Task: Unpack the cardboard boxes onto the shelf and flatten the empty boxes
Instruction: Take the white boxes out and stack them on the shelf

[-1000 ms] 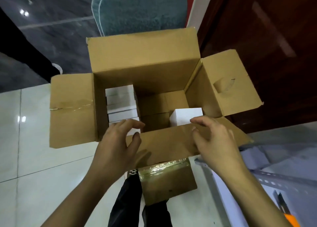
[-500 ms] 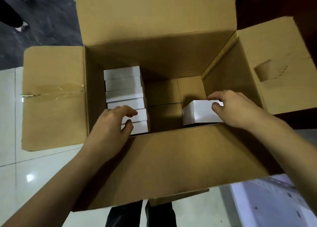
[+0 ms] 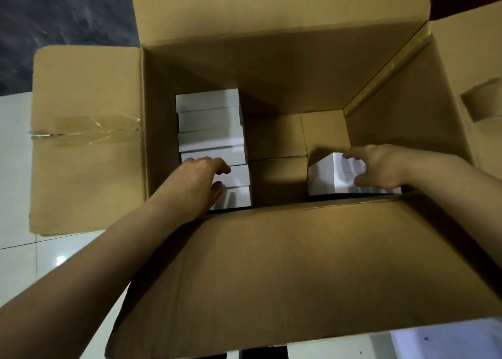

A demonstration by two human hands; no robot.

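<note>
A large open cardboard box (image 3: 271,70) fills the view, all its flaps folded out. Inside at the left stands a row of several small white boxes (image 3: 209,119). My left hand (image 3: 201,179) is down in the box at the near end of that row, fingers pinching the nearest white boxes (image 3: 239,184). At the right inside the box lies a single white box (image 3: 326,176), tilted. My right hand (image 3: 380,165) is closed around that box's right end. The middle of the box floor (image 3: 274,141) is bare cardboard.
The box stands on a glossy white tiled floor (image 3: 16,168). Dark marbled floor (image 3: 54,13) lies beyond at the upper left. A pale blue-white sheet (image 3: 448,342) shows at the lower right, under the near flap (image 3: 298,271).
The view has closed in on the box. Both hands have reached deeper inside. The right hand has taken hold of the single white box, which now sits tilted.
</note>
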